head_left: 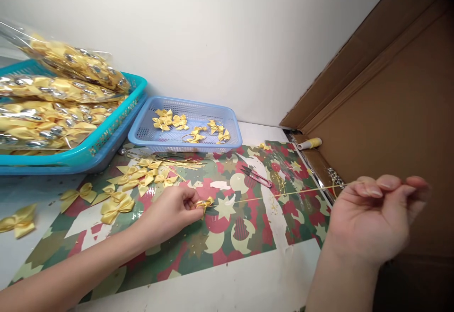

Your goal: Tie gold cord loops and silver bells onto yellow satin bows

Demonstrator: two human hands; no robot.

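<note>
Two bare hands with a yellow cord drawn taut between them above a patterned sheet.

The left hand [177,208] has its fingers clamped on a small gold bow [205,203], held low over the sheet [227,236]; from it the cord [291,193] runs to the right hand [376,217], raised at the right, its fingers closed together on the cord. Pink-handled snips [257,177] lie on the sheet, just beyond the cord. Loose bows [117,206] are scattered left of the left hand, near a bundle of gold strips [184,163]. Behind, a blue basket [186,145] contains further bows; the teal basket [102,137] at left bears bagged bows [53,125].
</note>
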